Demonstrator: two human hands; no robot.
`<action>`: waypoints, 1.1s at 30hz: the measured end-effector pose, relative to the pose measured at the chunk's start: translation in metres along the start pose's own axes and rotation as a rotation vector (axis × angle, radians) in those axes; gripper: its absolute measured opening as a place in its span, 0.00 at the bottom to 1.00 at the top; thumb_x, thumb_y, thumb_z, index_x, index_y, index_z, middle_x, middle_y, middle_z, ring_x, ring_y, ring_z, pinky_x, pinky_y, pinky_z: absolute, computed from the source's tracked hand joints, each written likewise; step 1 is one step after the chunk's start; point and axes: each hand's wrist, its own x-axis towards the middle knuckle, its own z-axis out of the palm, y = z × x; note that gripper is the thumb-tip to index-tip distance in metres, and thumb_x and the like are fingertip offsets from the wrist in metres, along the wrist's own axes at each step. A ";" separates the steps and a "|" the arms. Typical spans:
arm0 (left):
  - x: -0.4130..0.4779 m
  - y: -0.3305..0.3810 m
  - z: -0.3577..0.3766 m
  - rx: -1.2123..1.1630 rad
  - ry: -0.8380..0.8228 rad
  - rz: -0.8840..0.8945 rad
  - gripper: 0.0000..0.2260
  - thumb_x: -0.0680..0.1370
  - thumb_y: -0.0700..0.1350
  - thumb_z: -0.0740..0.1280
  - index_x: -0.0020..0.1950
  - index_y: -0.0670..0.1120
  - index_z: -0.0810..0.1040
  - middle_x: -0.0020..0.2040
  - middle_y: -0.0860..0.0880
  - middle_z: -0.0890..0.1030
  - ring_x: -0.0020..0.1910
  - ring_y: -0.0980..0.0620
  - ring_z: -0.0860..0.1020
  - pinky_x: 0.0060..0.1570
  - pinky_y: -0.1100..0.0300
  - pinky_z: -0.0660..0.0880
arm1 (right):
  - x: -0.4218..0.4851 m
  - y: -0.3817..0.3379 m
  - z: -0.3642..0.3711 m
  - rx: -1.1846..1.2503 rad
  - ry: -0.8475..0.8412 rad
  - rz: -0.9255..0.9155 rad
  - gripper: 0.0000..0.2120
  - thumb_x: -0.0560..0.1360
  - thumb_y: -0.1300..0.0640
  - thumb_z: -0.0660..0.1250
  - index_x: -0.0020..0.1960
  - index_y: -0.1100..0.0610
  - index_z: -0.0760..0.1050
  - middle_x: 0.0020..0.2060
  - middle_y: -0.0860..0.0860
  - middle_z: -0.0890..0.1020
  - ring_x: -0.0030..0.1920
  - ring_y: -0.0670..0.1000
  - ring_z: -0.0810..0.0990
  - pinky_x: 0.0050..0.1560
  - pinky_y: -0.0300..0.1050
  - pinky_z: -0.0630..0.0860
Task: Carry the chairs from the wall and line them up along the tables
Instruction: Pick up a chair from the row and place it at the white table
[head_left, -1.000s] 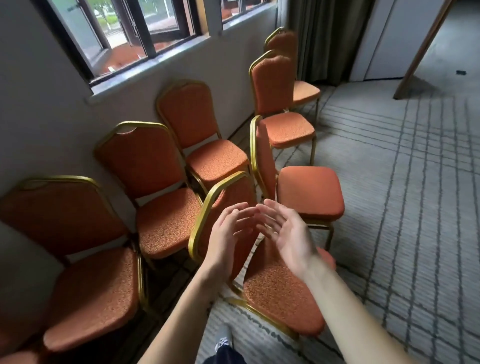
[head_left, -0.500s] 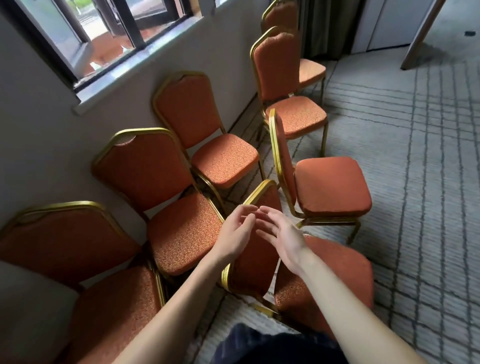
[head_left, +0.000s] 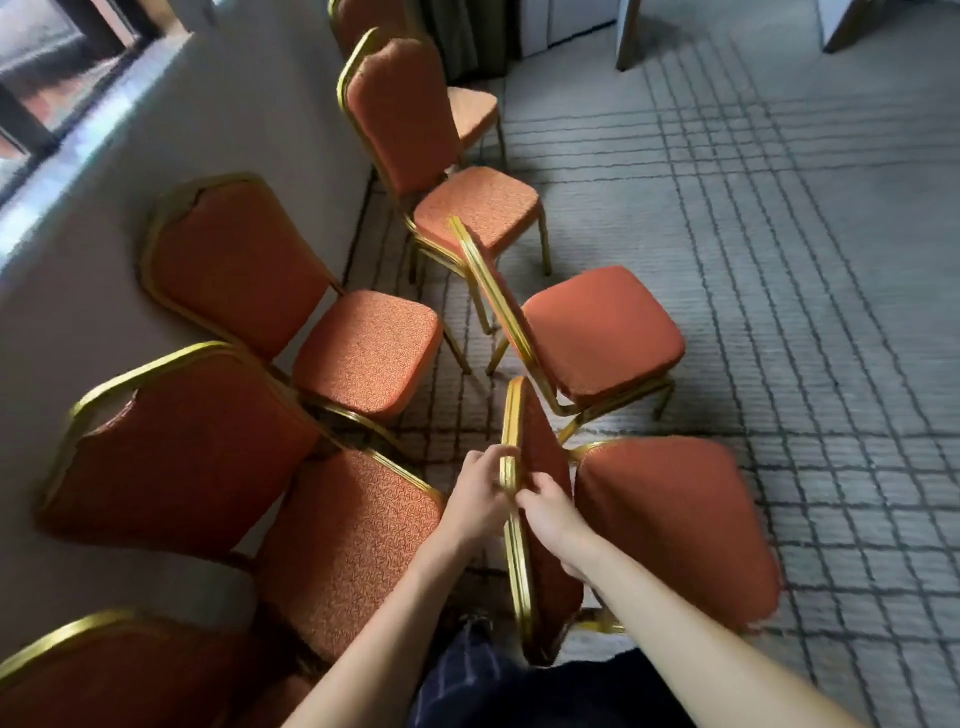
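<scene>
Fingers of left hand, right hand — clamped round backrest of nearest chair.

Entry: both arms bare, extended forward and down.

Our left forearm enters at 7 o'clock and runs toward 1 o'clock. Our right forearm enters at 5 o'clock and runs toward 11 o'clock. The 2 lines meet near centre.

Our left hand is seen back-up, with fingers curled over the top rail of the chair back. Our right hand sits just at 3 o'clock of the left, knuckles up, fingers closed on the same rail. We cannot tell whether the 2 hands touch.
</scene>
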 end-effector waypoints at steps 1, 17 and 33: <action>0.007 -0.003 -0.007 0.043 -0.051 0.038 0.25 0.74 0.33 0.63 0.68 0.52 0.77 0.54 0.50 0.71 0.53 0.49 0.78 0.55 0.59 0.78 | 0.001 0.001 0.008 -0.009 0.028 0.005 0.20 0.80 0.51 0.61 0.71 0.49 0.72 0.63 0.48 0.80 0.64 0.50 0.77 0.68 0.51 0.73; 0.056 0.073 0.000 0.742 -0.134 0.829 0.21 0.72 0.43 0.65 0.64 0.57 0.79 0.58 0.45 0.73 0.56 0.38 0.73 0.52 0.47 0.71 | -0.041 0.002 -0.023 0.031 0.634 -0.031 0.22 0.62 0.43 0.66 0.56 0.40 0.80 0.41 0.45 0.86 0.47 0.54 0.84 0.50 0.52 0.81; 0.086 0.232 0.121 0.727 -0.166 1.118 0.17 0.76 0.56 0.63 0.61 0.50 0.76 0.57 0.49 0.75 0.60 0.44 0.71 0.63 0.49 0.68 | -0.080 0.042 -0.186 -0.468 1.397 -0.224 0.15 0.66 0.54 0.80 0.49 0.55 0.80 0.36 0.51 0.85 0.38 0.58 0.83 0.44 0.51 0.73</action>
